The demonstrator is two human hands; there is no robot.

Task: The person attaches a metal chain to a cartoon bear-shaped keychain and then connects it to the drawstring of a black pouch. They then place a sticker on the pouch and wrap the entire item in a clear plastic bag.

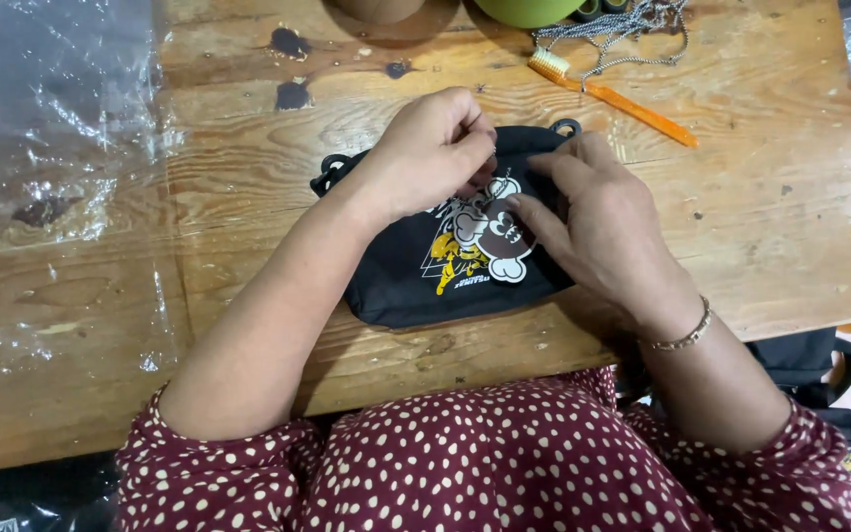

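Note:
A small black fabric pouch (416, 281) with a cartoon print in white, yellow and brown lies flat on the wooden table (760, 227). My left hand (432, 148) rests on its upper edge, fingers pinched together at the top seam. My right hand (598, 222) lies on the pouch's right side, fingertips pressing on the printed picture; a thin bracelet circles that wrist. Black plastic rings (565, 126) stick out at the pouch's top corners.
An orange toothbrush (613, 96) and a metal chain (608, 30) lie at the back of the table, beside a green bowl (529, 10). Clear plastic sheeting (51, 128) covers the left side. Another black bag (805, 360) sits at my right, below the table edge.

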